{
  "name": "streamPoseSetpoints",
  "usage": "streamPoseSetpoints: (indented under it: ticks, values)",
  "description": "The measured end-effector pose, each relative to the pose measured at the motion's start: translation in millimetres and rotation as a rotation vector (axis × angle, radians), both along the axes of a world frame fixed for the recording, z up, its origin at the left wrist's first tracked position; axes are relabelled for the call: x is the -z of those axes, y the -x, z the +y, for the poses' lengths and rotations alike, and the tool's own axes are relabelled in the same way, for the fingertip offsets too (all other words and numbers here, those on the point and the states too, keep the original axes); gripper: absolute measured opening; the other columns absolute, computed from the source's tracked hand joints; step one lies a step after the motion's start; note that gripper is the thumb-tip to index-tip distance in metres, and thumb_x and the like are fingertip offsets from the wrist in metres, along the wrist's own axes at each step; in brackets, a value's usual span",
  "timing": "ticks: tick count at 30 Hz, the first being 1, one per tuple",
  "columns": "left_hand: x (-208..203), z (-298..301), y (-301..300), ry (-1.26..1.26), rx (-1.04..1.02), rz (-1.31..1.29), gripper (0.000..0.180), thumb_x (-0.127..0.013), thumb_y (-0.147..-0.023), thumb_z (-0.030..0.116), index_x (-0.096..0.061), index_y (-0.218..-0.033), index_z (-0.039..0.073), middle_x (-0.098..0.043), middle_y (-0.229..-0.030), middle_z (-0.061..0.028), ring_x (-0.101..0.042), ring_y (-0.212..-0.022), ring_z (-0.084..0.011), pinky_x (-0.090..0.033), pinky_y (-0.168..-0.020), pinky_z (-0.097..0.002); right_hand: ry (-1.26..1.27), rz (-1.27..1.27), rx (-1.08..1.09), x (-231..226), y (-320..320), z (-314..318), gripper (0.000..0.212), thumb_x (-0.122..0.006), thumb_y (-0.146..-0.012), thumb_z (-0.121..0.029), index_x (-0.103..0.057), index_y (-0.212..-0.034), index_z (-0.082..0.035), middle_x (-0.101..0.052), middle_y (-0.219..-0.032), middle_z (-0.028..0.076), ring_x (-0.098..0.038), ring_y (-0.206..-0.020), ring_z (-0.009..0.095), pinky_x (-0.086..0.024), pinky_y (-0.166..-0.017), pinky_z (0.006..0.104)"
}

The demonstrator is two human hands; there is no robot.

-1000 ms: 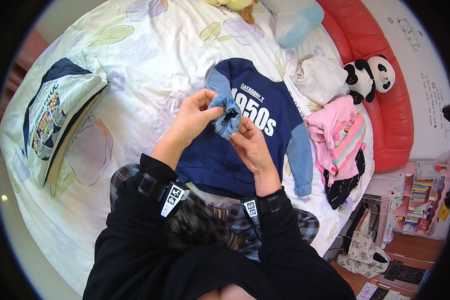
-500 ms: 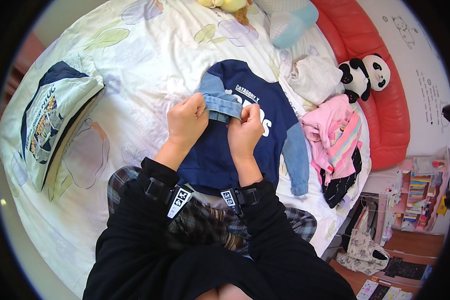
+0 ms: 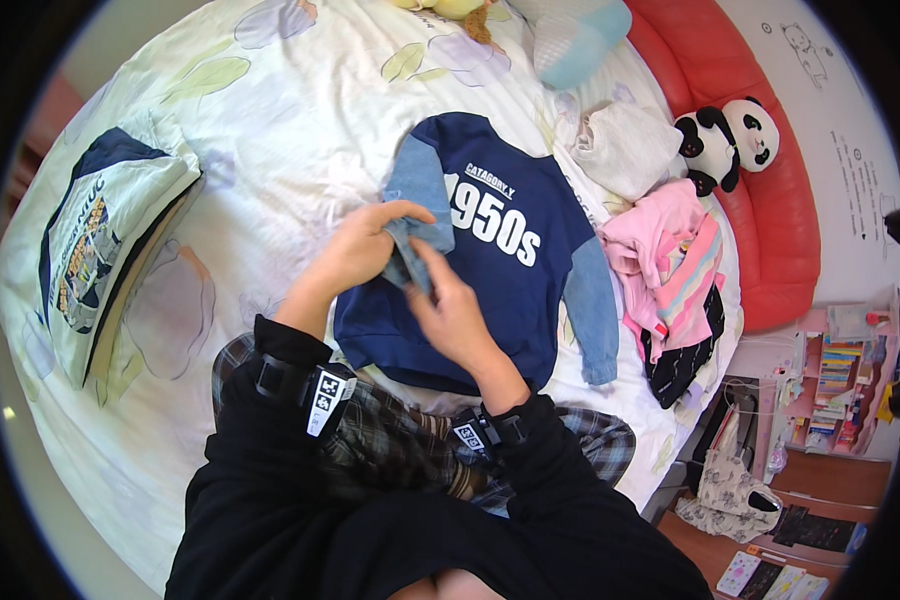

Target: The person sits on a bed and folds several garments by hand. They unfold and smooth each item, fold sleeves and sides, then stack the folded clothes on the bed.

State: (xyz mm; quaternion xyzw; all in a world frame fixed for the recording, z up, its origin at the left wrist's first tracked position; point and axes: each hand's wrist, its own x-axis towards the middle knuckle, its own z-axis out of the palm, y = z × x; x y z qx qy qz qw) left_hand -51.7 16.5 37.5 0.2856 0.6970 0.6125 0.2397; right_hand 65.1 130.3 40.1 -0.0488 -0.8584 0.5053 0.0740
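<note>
A navy sweatshirt (image 3: 450,320) with white lettering and light-blue denim sleeves lies front up on the bed before me. Its left-side sleeve (image 3: 420,185) bends down over the body, and the cuff is bunched up between my hands. My left hand (image 3: 365,245) grips the cuff from the left, with the index finger stretched along the denim. From the lower right, my right hand (image 3: 452,312) pinches the cuff's edge, slightly blurred. The other denim sleeve (image 3: 592,315) lies straight down along the sweatshirt's right side.
A folded white and navy garment (image 3: 110,250) lies at the left. On the right are a light grey folded cloth (image 3: 630,150), a pink garment (image 3: 655,240) over a black one (image 3: 692,350), and a panda plush (image 3: 725,148) against the red headboard (image 3: 770,240). Shelves (image 3: 835,390) stand beyond the bed.
Both hands have shifted left and down, bringing the cuff along. The right hand has turned and dropped lower, and more of the white lettering shows.
</note>
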Motion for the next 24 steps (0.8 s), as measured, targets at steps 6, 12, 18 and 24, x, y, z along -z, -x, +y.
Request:
streamPoseSetpoints:
  ticks: [6, 12, 18, 24]
  values:
    - [7, -38, 39, -0.442, -0.719, -0.014, 0.039, -0.038, -0.070, -0.011, -0.064, -0.097, 0.002, -0.064, -0.092, -0.0078, -0.059, -0.083, -0.0174, -0.043, -0.082, -0.0257, 0.100, -0.267, -0.249, -1, -30, 29, 0.039, -0.056, -0.083, -0.009, -0.048, -0.121, -0.008, -0.062, -0.099, 0.012, -0.060, -0.091, 0.018, -0.046, -0.080, 0.0266]
    - [21, -106, 78, -0.504, -1.451, -0.262, 0.052, -0.050, -0.078, 0.001, -0.032, -0.127, -0.003, -0.043, -0.121, -0.0166, -0.045, -0.109, -0.0225, -0.037, -0.092, -0.0326, -0.095, -0.291, 0.213, 29, -83, 139, 0.033, -0.058, -0.080, -0.013, -0.053, -0.112, -0.004, -0.061, -0.097, 0.013, -0.060, -0.090, 0.019, -0.047, -0.079, 0.0295]
    - [28, -79, 78, -0.298, -1.263, 0.045, 0.042, -0.048, -0.083, 0.010, -0.038, -0.121, -0.005, -0.048, -0.116, -0.0151, -0.046, -0.108, -0.0229, -0.035, -0.092, -0.0305, 0.083, -0.512, 0.918, 32, -151, 241, 0.045, -0.059, -0.081, -0.023, -0.043, -0.120, -0.009, -0.058, -0.095, 0.009, -0.056, -0.084, 0.017, -0.046, -0.074, 0.0313]
    - [61, -19, 32, 0.674, -0.188, 0.055, 0.053, -0.064, -0.074, 0.032, -0.051, -0.111, -0.003, -0.058, -0.101, -0.0239, -0.056, -0.097, -0.0326, -0.044, -0.084, -0.0375, 0.185, -0.968, 0.562, 49, -159, 194, 0.043, -0.059, -0.081, -0.031, -0.047, -0.115, -0.007, -0.059, -0.092, 0.008, -0.057, -0.079, 0.016, -0.047, -0.065, 0.0340]
